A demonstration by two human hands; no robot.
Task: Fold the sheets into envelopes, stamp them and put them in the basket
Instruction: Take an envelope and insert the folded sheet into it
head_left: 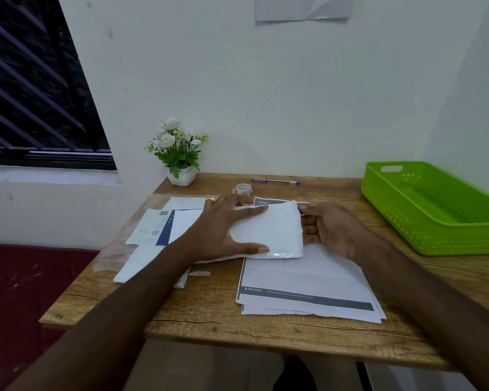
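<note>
Both forearms reach over the wooden table [209, 328]. On the folded sheet [271, 232], my left hand [223, 230] presses flat, fingers spread. My right hand [330, 230], fingers relaxed and straight, touches its right edge. Roughly square, the sheet's taped edge faces me. Well right of the sheet sits the green basket [435, 210], nearer my right hand.

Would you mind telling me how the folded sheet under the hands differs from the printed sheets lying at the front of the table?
The folded sheet is compact, plain white and glossy along its near edge; the printed sheets lie unfolded, wider, with a dark band. The left hand presses the folded sheet and the right hand touches its edge, while the printed sheets lie loosely stacked. Both are white paper on the wooden table.
</note>
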